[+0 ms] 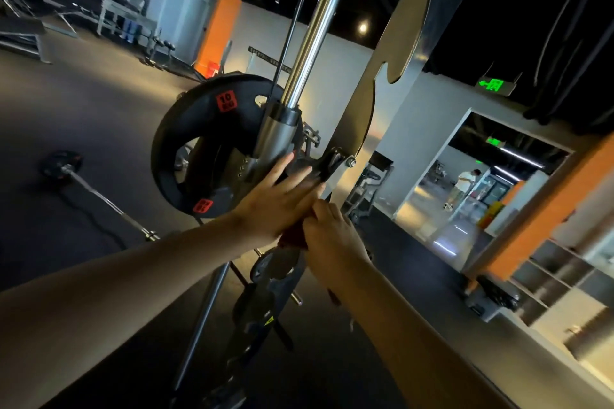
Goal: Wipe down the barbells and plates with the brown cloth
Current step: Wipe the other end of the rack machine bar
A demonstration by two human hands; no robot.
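A black 10 kg plate (196, 139) hangs on the machine's bar beside a chrome guide rod (315, 26) and its steel sleeve (277, 139). My left hand (275, 199) reaches forward with straight, spread fingers, touching the frame just below the sleeve. My right hand (332, 232) is curled around the brown cloth (294, 237), of which only a dark red-brown bunch shows between the two hands. A second barbell (106, 201) with a black plate (61, 164) lies on the floor at left.
The notched upright (392, 53) of the machine rises at centre right. More plates (275, 264) sit on pegs low on the frame. A shelf unit (548, 276) stands at right. People stand far off at a rack back left and in the doorway at right.
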